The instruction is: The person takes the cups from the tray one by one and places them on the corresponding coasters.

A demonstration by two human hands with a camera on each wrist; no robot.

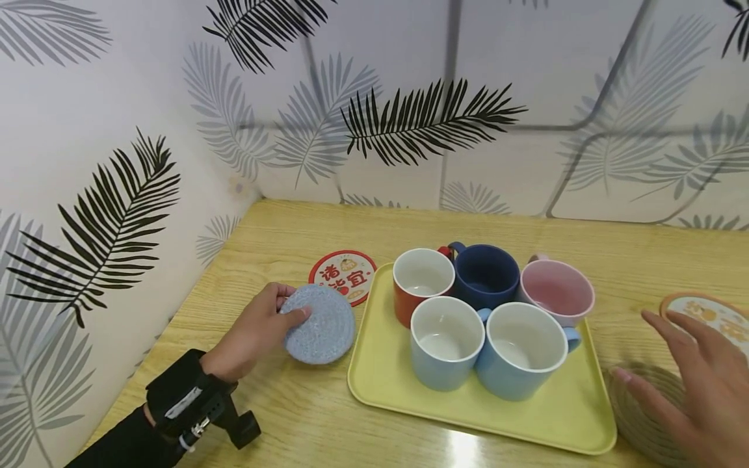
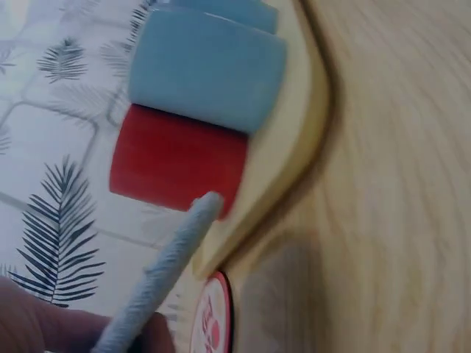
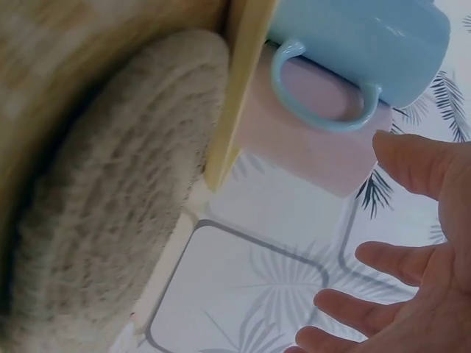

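My left hand (image 1: 251, 335) pinches a round blue-grey woven coaster (image 1: 324, 331), thumb on top, left of the yellow tray (image 1: 379, 370). The left wrist view shows that coaster (image 2: 168, 268) edge-on, raised off the table. With fingers spread, my right hand (image 1: 705, 383) hovers by a tan woven coaster (image 1: 646, 413) at the tray's right side; it holds nothing. On the tray stand a red mug (image 1: 405, 305), a navy mug (image 1: 487, 273), a pink mug (image 1: 556, 289) and two light blue mugs, one front left (image 1: 443, 364) and one front right (image 1: 512, 374).
A red-rimmed round coaster (image 1: 358, 266) with printed characters lies behind the left hand, beside the tray. Another printed coaster (image 1: 699, 309) with an orange rim is at the far right, partly hidden by the right hand. A leaf-patterned wall (image 1: 398, 175) borders the wooden table (image 1: 281, 403).
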